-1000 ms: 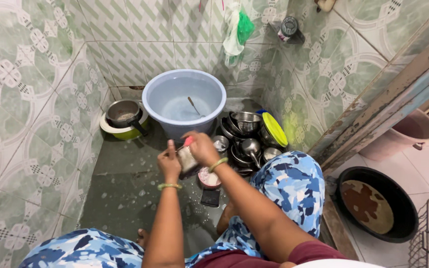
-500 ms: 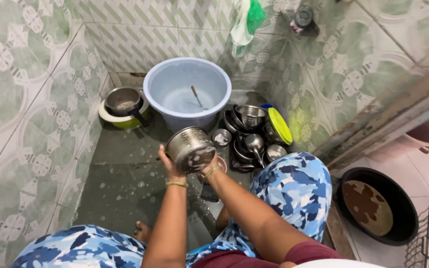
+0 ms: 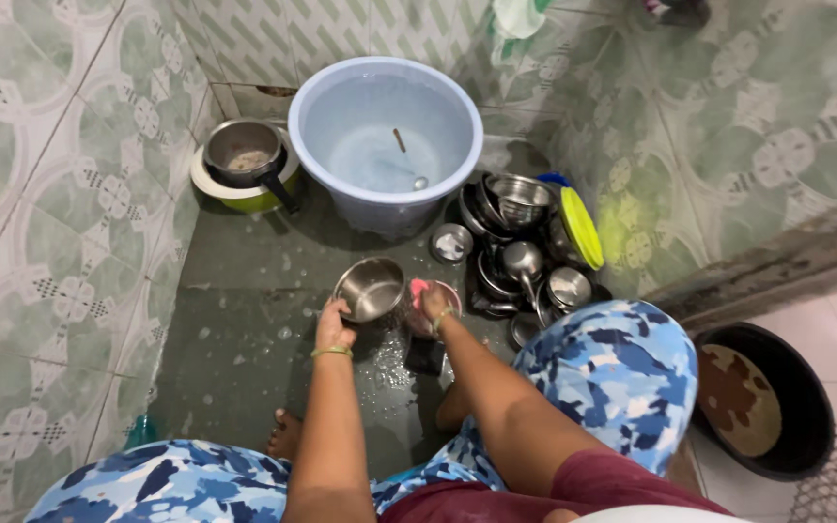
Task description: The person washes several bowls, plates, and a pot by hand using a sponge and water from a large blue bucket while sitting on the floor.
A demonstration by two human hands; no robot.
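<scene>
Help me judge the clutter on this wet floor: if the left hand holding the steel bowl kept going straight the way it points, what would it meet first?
Probably the blue tub. The left hand grips the steel bowl and points up the floor toward it; only bare wet floor shows between. Depth is unclear.

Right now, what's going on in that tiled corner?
A person squats on the wet floor washing dishes. The left hand holds a steel pot by its rim, open side up, low over the floor. The right hand is at a small dish with a pink scrubber beside it. A blue tub with water stands behind, a pile of steel dishes on the right, and a pan on a plate to the left.
</scene>
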